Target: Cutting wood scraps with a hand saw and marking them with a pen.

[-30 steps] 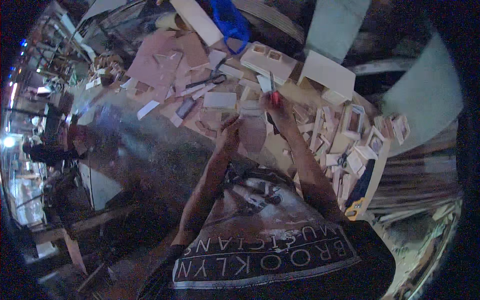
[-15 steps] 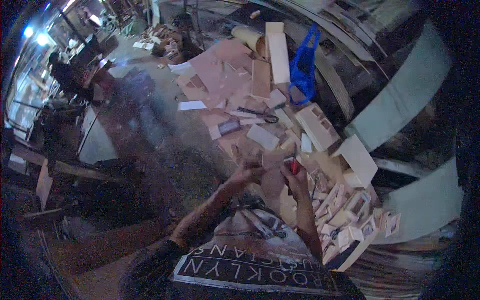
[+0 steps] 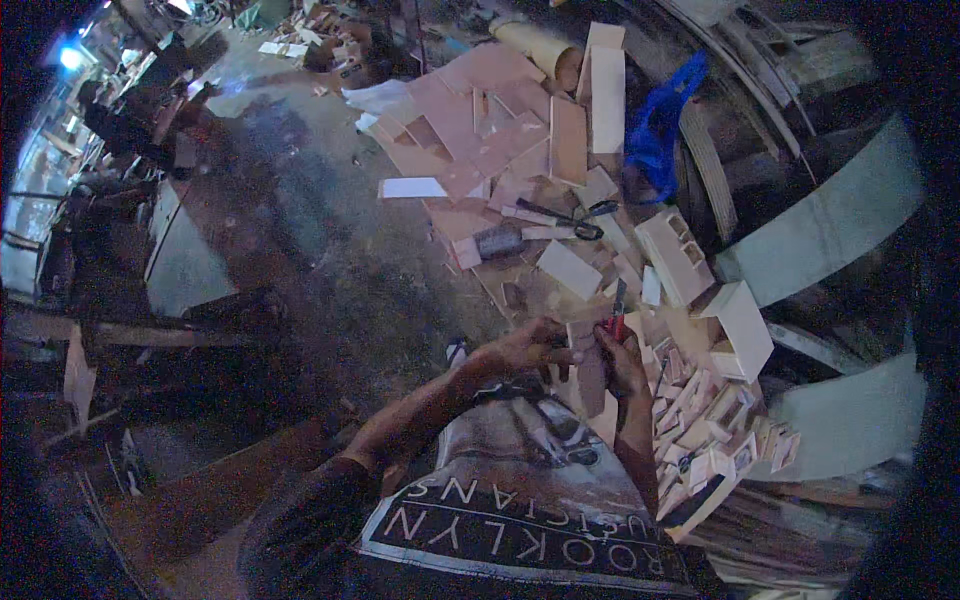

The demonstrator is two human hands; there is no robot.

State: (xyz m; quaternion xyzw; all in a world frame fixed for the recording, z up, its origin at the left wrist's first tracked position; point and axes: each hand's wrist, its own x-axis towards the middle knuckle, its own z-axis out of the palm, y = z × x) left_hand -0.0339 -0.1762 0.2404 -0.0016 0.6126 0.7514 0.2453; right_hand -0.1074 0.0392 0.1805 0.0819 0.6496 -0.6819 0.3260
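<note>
Head view: hands (image 3: 525, 348) at a wood-strewn bench (image 3: 690, 322), dim floor (image 3: 350, 240) alongside

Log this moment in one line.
left hand: touching brown piece | right hand: holding red-handled tool | beyond: blue bag

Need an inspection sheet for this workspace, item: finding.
Surface: tan work surface, largely covered
Job's things: red-handled utility knife, blade showing; flat pinkish-brown piece
Clutter: black scissors; small wood pieces; pale box with square cutouts
Hands: right hand holds the knife; left hand at the piece, grip unclear
Cables: nothing seen
Surroundings: blue plastic bag; pale sheets at right; bright lamp far left; dim
</note>
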